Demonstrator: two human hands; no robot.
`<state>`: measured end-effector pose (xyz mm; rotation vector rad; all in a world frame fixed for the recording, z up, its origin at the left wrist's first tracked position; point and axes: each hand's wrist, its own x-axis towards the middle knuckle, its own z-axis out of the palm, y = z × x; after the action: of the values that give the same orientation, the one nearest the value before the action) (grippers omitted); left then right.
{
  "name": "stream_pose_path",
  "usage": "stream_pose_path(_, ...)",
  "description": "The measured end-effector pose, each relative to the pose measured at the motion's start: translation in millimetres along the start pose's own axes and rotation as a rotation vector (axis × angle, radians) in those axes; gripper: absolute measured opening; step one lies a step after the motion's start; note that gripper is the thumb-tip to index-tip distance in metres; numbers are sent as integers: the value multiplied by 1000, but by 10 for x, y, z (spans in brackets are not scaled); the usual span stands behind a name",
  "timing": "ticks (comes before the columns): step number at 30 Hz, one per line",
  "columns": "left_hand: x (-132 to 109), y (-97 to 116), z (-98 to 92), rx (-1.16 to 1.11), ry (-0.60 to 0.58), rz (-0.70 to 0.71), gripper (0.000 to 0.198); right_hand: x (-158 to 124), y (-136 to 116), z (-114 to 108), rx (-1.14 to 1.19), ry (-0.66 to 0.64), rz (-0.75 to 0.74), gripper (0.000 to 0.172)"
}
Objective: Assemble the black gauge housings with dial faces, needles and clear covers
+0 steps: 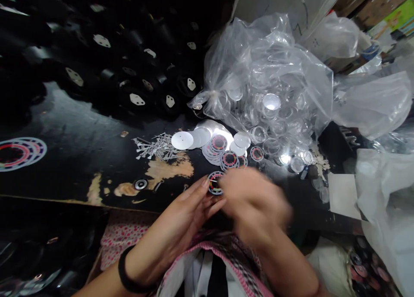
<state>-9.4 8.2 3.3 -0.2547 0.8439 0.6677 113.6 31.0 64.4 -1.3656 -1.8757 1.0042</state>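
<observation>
My left hand (197, 198) grips a small round gauge dial (214, 188) by its edge, near the front of the black table. The dial is dark with coloured rings, and a thin white pointer (213, 181) lies across it. Over the dial's right side is my right hand (255, 197), smeared by motion, so its fingers cannot be made out. Just beyond lie loose printed dials (229, 159) and plain white discs (182, 140). A heap of small white pointers (155, 146) sits to their left.
A clear plastic bag (268, 51) spills round transparent covers (271, 146) at the back right. Many black housings (136, 87) fill the back left. Larger printed dials (24, 152) lie at far left. A small metal ring (141, 184) and a white card (344, 193) rest on the table.
</observation>
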Motion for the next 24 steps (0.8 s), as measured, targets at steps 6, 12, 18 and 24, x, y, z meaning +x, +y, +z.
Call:
stream_pose_path(6,-6,-6,18,12,-21,48,23,125,101,59,274,53,-121,18)
stream_pose_path(12,-51,56,40,-6,23,-9,20,-192,414,-748,314,692,75,17)
stream_pose_path(18,-30,33,32,36,94,24,27,-606,926,-1222,25,785,318,13)
stream_pose_path(24,-96,44,143,224,59,272,32,-375,297,-824,-594,355,72,16)
